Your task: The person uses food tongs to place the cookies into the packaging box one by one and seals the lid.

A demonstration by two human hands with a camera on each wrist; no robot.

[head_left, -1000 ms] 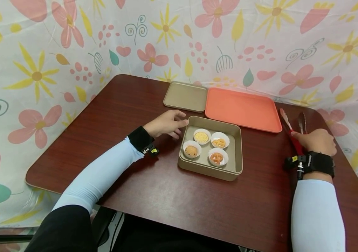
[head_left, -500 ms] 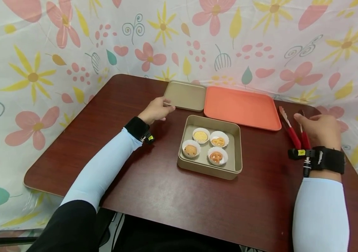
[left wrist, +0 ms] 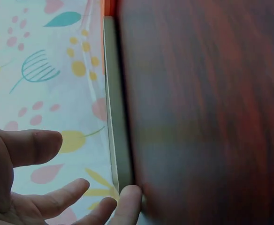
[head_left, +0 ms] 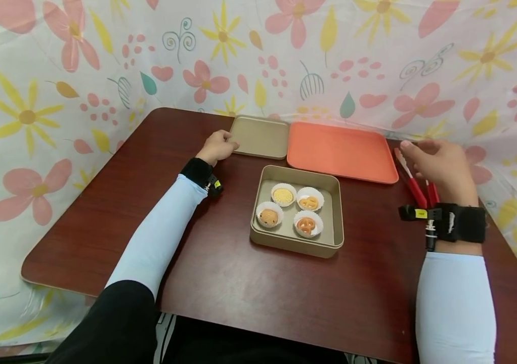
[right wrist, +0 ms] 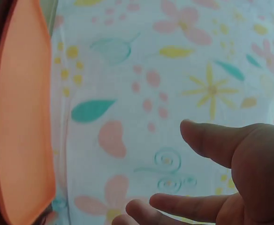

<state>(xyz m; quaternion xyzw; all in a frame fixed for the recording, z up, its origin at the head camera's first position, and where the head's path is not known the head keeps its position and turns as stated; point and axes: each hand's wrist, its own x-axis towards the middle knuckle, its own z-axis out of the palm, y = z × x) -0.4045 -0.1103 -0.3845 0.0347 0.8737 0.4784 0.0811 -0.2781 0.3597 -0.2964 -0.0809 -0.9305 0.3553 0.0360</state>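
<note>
My left hand (head_left: 217, 147) is at the left edge of a flat gold lid (head_left: 260, 136). In the left wrist view its thumb and fingers (left wrist: 127, 206) are spread, with one fingertip at the lid's corner; whether it touches cannot be told. My right hand (head_left: 442, 164) hovers over red-handled tongs (head_left: 417, 192), partly hiding them. Thumb and fingers stand apart in the right wrist view, with nothing between them. A square gold tin (head_left: 295, 247) in the middle holds a round yellow cracker (head_left: 283, 195), a brown cookie (head_left: 268, 217) and pretzels (head_left: 306, 225) in white paper cups.
An orange tray (head_left: 340, 151) lies at the back, right of the lid and left of the tongs. Flower-patterned cloth (head_left: 249, 55) hangs behind the dark brown table (head_left: 240, 298).
My left hand has moved from beside the tin back and left to the lid. The right hand has let go of the tongs and risen above them.
</note>
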